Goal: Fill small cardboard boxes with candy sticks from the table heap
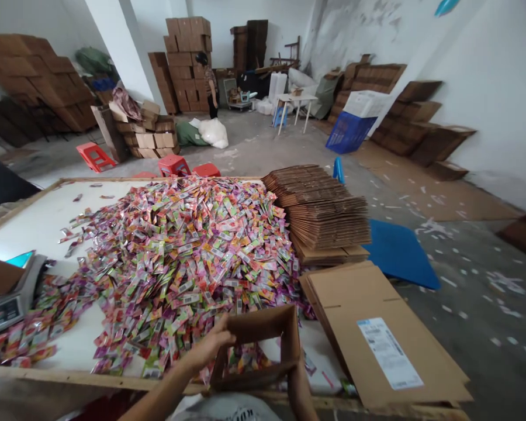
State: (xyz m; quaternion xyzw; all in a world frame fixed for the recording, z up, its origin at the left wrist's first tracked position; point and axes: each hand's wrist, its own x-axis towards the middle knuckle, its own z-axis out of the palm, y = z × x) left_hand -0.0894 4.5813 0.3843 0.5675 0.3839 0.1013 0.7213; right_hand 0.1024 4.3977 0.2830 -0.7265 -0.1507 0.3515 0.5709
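An unfolded cardboard box [263, 323] is in front of me at the table's near edge, above the packets. Packets and white tabletop show through its open middle. My left hand [222, 335] is closed over the box's left wall, fingers at its upper far corner. At the near right corner of the box is my right hand [296, 372], its fingers hidden from view. A wide heap of small, colourful sealed packets [197, 251] spreads beyond the box and to the left.
Flattened cartons [355, 304], the top one with a white label, lie at the right. Behind them leans a thick stack of folded cardboard [318, 207]. A scale [9, 304] with a brown box on it stands left. Red stools [174, 165] are beyond the table; a person [211, 88] stands farther back.
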